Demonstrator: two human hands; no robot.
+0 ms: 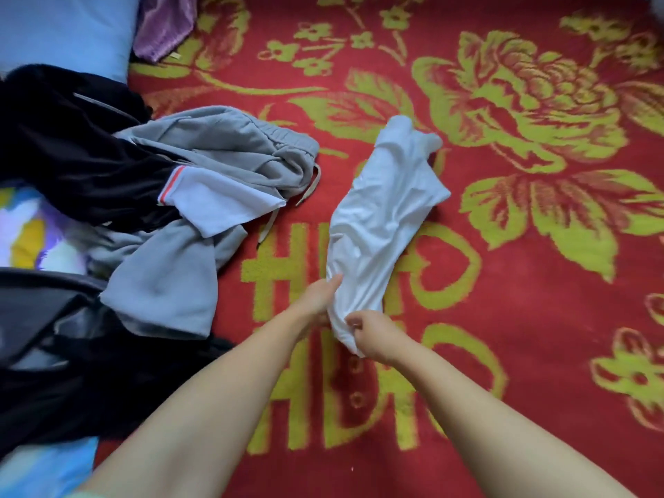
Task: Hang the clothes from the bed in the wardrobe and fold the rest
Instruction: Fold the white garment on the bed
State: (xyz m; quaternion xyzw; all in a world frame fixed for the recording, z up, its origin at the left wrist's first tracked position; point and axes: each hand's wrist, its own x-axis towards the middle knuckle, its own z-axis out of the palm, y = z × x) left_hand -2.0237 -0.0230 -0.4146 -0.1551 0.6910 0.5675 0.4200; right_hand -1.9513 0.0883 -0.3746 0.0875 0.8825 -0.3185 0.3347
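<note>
A white garment (384, 213) lies bunched in a long strip on the red blanket (521, 318) with yellow-green flowers. My left hand (318, 300) grips its near end from the left side, fingers tucked into the cloth. My right hand (373, 336) pinches the same end from the right, a fold between thumb and fingers. To the left lies a heap of clothes: grey drawstring trousers (201, 152), a white piece with a red stripe (222, 199), and black garments (61, 149).
A purple cloth (161, 23) and a light blue pillow (61, 30) lie at the top left. A dark grey item (32, 310) and more black fabric (90, 382) sit at the lower left, over patterned bedding (25, 231).
</note>
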